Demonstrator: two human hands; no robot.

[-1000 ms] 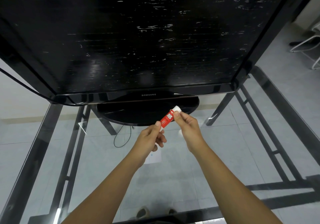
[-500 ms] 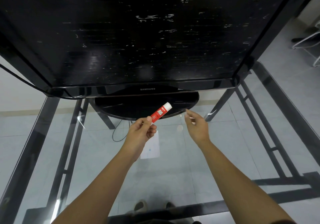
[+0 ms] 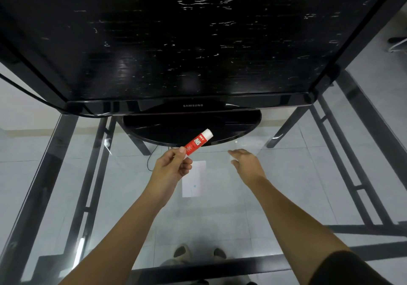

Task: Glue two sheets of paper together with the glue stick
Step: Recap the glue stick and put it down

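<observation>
We see the red glue stick with a white cap (image 3: 196, 143) held above the clear glass desk (image 3: 297, 174), its long axis tilted, capped end pointing toward one to two o'clock at the black monitor's oval stand (image 3: 191, 126). Our left hand (image 3: 170, 168) pinches its lower end, fingers (image 3: 182, 150) clamped on the tube, forearm reaching in from seven o'clock. Our right hand (image 3: 246, 163) hovers apart at three o'clock, palm down, fingers loosely spread and empty. A white paper sheet (image 3: 193, 179) lies below, between both hands.
</observation>
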